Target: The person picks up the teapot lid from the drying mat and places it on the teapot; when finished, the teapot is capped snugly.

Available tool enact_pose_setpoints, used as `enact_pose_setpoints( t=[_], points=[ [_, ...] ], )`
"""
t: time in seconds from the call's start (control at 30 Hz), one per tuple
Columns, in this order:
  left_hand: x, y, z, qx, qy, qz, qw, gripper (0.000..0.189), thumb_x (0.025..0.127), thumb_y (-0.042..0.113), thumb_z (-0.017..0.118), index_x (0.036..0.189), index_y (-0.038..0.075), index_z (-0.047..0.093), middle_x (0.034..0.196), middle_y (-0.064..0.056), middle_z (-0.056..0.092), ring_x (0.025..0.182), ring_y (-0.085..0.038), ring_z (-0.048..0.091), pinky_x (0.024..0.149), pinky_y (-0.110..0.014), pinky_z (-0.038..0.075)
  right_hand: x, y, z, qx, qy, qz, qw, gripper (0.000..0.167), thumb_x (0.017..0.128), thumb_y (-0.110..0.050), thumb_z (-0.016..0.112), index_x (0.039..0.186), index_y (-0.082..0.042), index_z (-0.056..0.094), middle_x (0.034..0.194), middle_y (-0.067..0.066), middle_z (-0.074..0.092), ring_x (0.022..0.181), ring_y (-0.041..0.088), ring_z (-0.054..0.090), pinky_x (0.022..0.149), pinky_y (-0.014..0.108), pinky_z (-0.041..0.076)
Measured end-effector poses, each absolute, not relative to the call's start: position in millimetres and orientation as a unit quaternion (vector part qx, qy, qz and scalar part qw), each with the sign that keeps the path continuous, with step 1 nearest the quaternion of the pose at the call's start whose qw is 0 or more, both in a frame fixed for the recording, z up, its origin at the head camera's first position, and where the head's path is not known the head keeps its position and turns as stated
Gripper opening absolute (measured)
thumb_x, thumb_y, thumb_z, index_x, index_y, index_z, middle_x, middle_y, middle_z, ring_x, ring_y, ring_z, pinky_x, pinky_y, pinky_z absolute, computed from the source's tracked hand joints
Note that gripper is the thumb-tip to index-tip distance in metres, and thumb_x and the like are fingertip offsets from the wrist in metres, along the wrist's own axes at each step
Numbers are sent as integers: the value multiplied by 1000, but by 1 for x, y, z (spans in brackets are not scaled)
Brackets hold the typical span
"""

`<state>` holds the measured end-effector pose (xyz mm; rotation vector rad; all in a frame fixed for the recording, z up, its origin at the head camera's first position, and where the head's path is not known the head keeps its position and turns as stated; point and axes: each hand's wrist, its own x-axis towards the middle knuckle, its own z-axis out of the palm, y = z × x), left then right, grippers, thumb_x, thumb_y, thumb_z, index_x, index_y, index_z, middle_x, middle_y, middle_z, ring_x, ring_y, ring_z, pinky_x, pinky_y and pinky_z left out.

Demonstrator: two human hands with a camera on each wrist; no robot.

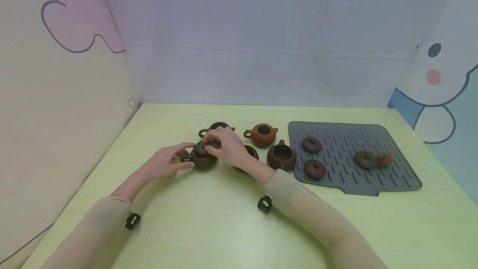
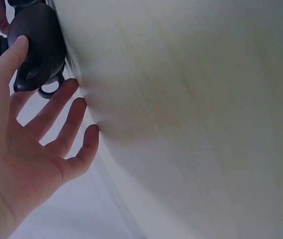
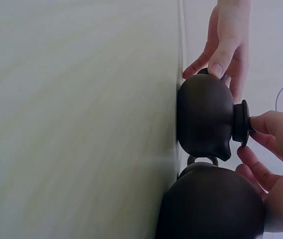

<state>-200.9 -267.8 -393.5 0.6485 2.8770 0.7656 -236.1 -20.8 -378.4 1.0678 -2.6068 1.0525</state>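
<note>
A dark brown teapot point(image 1: 203, 162) stands at the left of the table, its handle toward my left hand point(image 1: 167, 162). That hand holds the pot by the handle side, thumb in front and forefinger behind; its other fingers point(image 2: 74, 119) spread loosely. My right hand point(image 1: 228, 146) pinches the knob of a dark lid point(image 3: 240, 123) at the pot's mouth. The lid's collar shows between its flange and the pot, so whether it is seated I cannot tell. Another brown teapot point(image 3: 211, 204) stands beside it, partly hidden by my right hand and forearm in the head view.
Behind stand a black teapot point(image 1: 219, 125) and a reddish-brown one point(image 1: 263, 136); a dark brown lidless one point(image 1: 281, 157) is at right. A grey ridged mat point(image 1: 336, 136) carries dark lids point(image 1: 311, 144) point(image 1: 315, 169) point(image 1: 366, 160) and an orange-brown lid point(image 1: 385, 160) leaning on one.
</note>
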Motion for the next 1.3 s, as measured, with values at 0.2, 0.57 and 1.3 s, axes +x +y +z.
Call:
enact_pose_setpoints(
  t=[0.2, 0.57, 1.3],
  points=[
    [-200, -267, -392, 217, 940, 259, 42, 60, 91, 46, 68, 144, 25, 48, 109, 0, 73, 105, -22, 68, 89, -49, 50, -234, -24, -378, 365, -871, 323, 64, 15, 93, -23, 70, 107, -21, 69, 105, 0, 69, 100, 20, 56, 84, 36, 45],
    [-200, -268, -392, 224, 938, 262, 42, 60, 91, 44, 69, 144, 24, 48, 106, 2, 74, 102, -18, 68, 85, -42, 48, -232, -26, -377, 342, -885, 315, 28, 17, 93, -27, 70, 110, -23, 71, 109, -1, 69, 104, 21, 53, 85, 39, 44],
    [-200, -268, -395, 230, 939, 255, 30, 64, 90, 39, 71, 145, 16, 47, 108, -2, 73, 104, -23, 69, 91, -53, 50, -218, -6, -373, 298, -904, 306, 33, 12, 91, -25, 72, 103, -22, 71, 109, 1, 65, 113, 25, 51, 98, 47, 39]
  ],
)
